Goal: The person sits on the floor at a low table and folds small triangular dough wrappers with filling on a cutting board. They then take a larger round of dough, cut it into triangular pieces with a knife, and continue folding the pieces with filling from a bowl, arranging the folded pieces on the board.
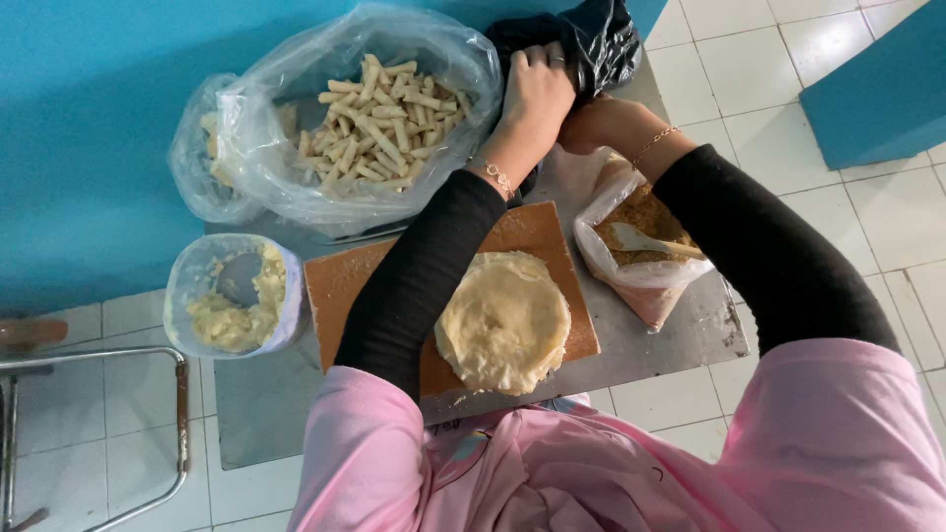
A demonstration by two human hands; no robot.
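Both my hands reach to the far edge of the small metal table (690, 330), at a crumpled black plastic bag (591, 39). My left hand (537, 91) has its fingers curled over the bag's edge. Right beside it, my right hand (603, 123) is closed against the bag's lower side, with its fingertips hidden. Under my forearms lies a brown board (340, 281) with a stack of round pale dough sheets (505, 323) on it.
A clear bag of pale rolled sticks (379, 113) sits at the back left. A plastic tub of pale filling (235, 296) holds a spoon. On the right, a clear bag of brown crumbs (645, 241) holds a spoon. A metal chair frame (177, 414) stands on the white tiled floor at the left.
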